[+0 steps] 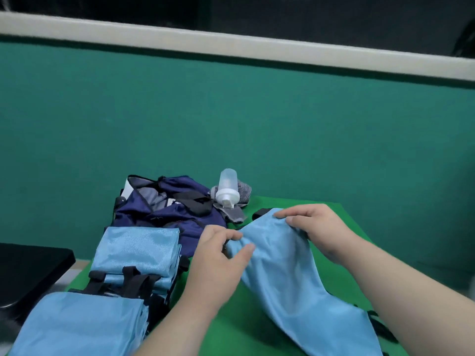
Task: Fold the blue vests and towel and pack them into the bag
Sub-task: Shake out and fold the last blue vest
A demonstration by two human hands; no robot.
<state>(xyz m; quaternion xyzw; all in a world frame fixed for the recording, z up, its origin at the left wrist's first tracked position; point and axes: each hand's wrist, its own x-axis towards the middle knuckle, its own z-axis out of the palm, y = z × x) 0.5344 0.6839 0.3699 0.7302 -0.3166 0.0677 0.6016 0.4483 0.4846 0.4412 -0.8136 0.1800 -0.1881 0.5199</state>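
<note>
Two hands hold one blue vest (290, 278) above the green table (244, 327). The left hand (218, 258) pinches its edge; the right hand (318, 227) curls over its far end. Its long axis slants from beside the bag (164, 211) toward the person's right.

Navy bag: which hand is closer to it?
Left. The left hand is just right of the navy bag; the right hand is farther right, gripping the blue vest.

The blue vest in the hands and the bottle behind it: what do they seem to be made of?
The blue vest looks like thin synthetic cloth, slightly shiny, since it drapes in soft folds. The bottle looks like cloudy see-through plastic with an opaque white cap.
</note>
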